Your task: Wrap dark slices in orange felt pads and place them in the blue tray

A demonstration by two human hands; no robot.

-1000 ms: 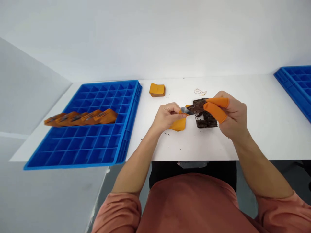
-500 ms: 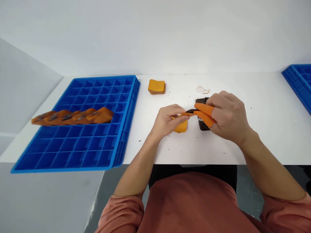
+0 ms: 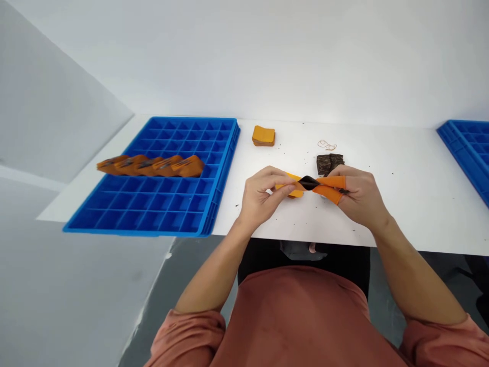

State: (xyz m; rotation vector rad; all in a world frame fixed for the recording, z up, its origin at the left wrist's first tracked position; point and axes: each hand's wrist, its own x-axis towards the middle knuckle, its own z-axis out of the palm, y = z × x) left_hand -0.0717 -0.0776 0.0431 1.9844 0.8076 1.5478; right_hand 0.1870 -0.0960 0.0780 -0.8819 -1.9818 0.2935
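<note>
My left hand [image 3: 263, 194] pinches an orange sleeve [image 3: 291, 187] just above the white table [image 3: 401, 193]. My right hand [image 3: 359, 196], with orange finger cots on thumb and forefinger, grips a small dark flat piece [image 3: 308, 182] whose tip sits at the sleeve's mouth between both hands. Behind my right hand a stack of dark pieces [image 3: 329, 163] lies on the table.
A blue compartment tray [image 3: 160, 204] lies at the left with a row of filled orange sleeves [image 3: 151, 166] across it. A pile of orange sleeves [image 3: 263, 136] and some rubber bands [image 3: 327, 145] sit at the back. Another blue tray [image 3: 468, 150] is at the right edge.
My right hand lifted the dark piece off the stack and brought it down to the orange sleeve; both hands drew nearer the table's front edge. The view shifted right.
</note>
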